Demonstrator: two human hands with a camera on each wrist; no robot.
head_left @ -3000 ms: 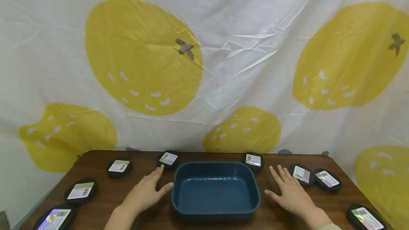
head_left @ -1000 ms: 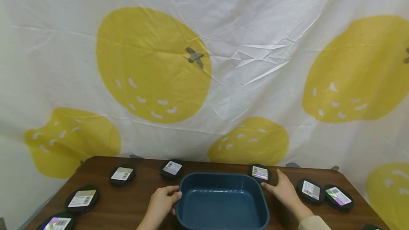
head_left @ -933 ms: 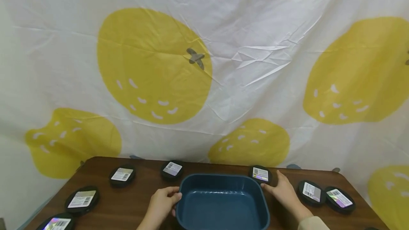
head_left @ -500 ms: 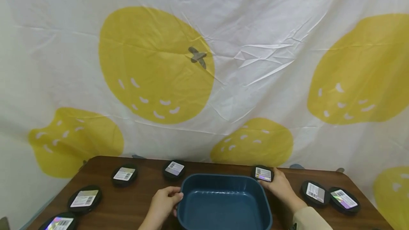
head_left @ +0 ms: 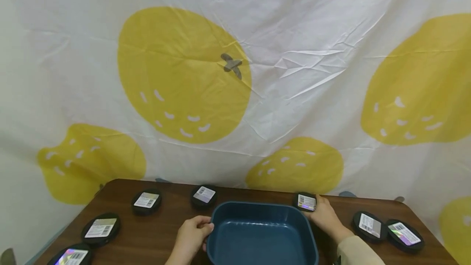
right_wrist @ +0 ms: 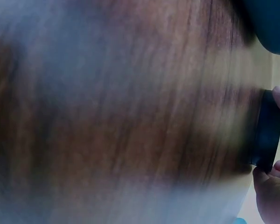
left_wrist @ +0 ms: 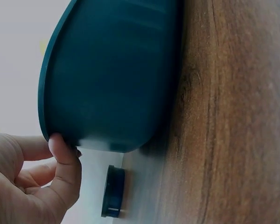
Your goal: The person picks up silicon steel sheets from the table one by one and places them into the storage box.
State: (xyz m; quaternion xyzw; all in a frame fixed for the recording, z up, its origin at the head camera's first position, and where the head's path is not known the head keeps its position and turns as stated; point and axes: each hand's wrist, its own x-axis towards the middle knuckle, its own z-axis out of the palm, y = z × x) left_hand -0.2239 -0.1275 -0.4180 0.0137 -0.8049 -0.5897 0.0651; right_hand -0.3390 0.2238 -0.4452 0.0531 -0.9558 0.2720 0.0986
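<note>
Brown wood grain is running across the worktop (head_left: 147,240) before us, and a white cloth (head_left: 305,23) printed with yellow fruit is hanging behind it. At our far left, a black disc (head_left: 70,255) with a shiny label is lying partly cut off at the bottom. Just behind it a second disc (head_left: 101,229) is lying, then a third disc (head_left: 146,202) farther back, then a fourth disc (head_left: 203,196) near the back edge, all showing pale labels on top. Our left hand (head_left: 189,236) is pinching the left rim of the blue dish (head_left: 262,240) between thumb and fingers. That dish is sitting mid-worktop, its near side running out of our head view. Just beyond its back right corner, our right hand (head_left: 324,218) is pinching a fifth disc (head_left: 305,202) by its sides, thumb and fingertips opposite each other; we are not able to tell whether it is touching the wood. A beige sleeve (head_left: 355,250) is covering that wrist. Farther right, a sixth disc (head_left: 369,226) and a seventh disc (head_left: 404,235) are lying side by side, seemingly touching.
</note>
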